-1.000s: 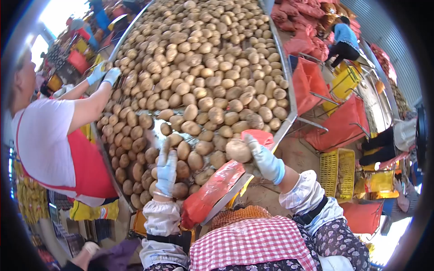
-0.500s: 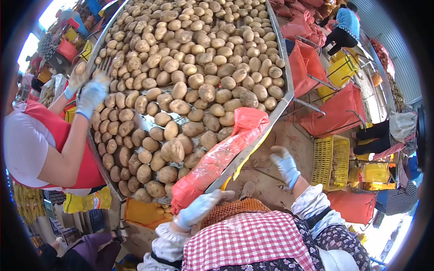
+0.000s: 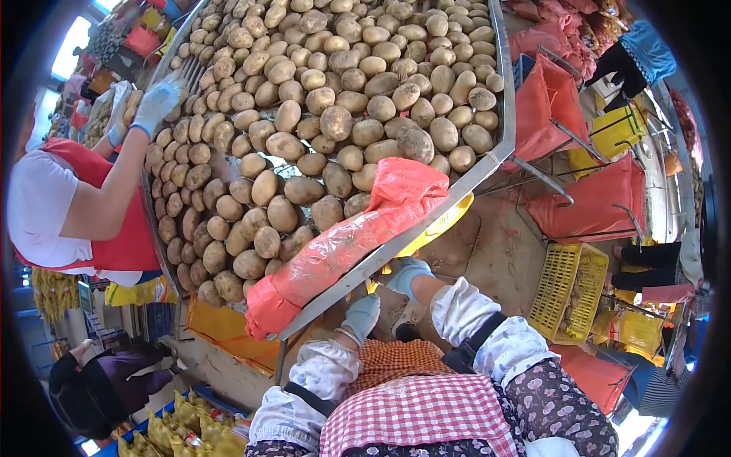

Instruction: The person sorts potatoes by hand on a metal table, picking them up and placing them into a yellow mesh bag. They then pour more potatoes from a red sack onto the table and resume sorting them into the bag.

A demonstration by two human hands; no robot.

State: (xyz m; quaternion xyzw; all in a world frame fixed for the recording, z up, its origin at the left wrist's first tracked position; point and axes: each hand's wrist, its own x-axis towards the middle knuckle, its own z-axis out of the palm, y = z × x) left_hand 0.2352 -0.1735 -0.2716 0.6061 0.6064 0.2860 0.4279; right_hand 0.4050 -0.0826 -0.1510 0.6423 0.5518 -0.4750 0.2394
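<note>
A yellow container [image 3: 438, 222] is seen just under the near rim of the metal table [image 3: 491, 152], with only its edge showing below the steel. A red sack [image 3: 343, 247] is draped lengthwise along that rim, directly above the container, and its upper end is laid against the potatoes [image 3: 335, 122]. The right hand [image 3: 406, 274], gloved in pale blue, is held low beneath the rim, just beside the edge of the yellow container; whether it is touched cannot be told. The left hand [image 3: 362, 314], gloved alike, is held a little lower and nearer the body, below the red sack and apart from it. The fingers of both hands are curled and partly hidden, so it cannot be told whether anything is gripped. The table top is covered with the potatoes, heaped close together. At the left side of the table a co-worker's gloved hand [image 3: 156, 103] is stretched over the potatoes by the rim. To the right of the table, red bags [image 3: 544, 114] are held open on metal frames, and a yellow crate [image 3: 571, 293] is set on the ground near them. A person in blue [image 3: 643, 49] is seen bent over at the far upper right.
</note>
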